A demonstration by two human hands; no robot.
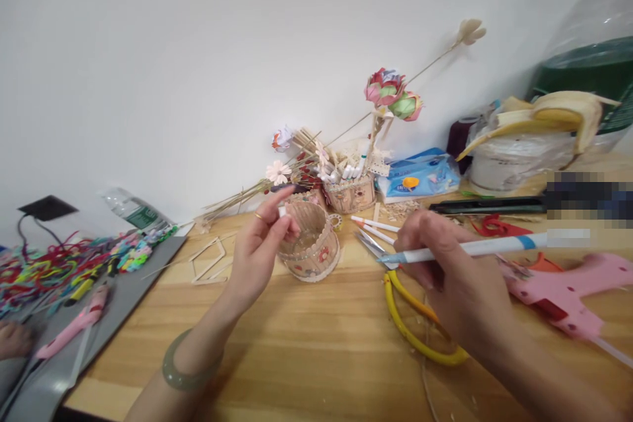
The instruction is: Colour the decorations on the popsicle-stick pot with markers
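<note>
In my right hand (445, 264) is a white marker (475, 248) with light blue parts, its pale blue end pointing left. My left hand (254, 247) is raised at the near left side of a small round wooden basket (310, 250) with flower decoration. Its thumb and index finger pinch a small white piece (282, 211) that looks like a pen cap. Beneath my right hand lie scissors with yellow handles (395, 306), their blades (368, 244) partly hidden by the marker. Two white-and-orange markers (374, 224) rest beside the blades.
A second basket (351, 194) holds several markers against the wall, near paper flowers (386, 87). On the right are a pink glue gun (568, 290) and a banana peel on a white tub (514, 158). Pipe cleaners (54, 273) cover a grey mat; another person's hand (14, 339) shows there.
</note>
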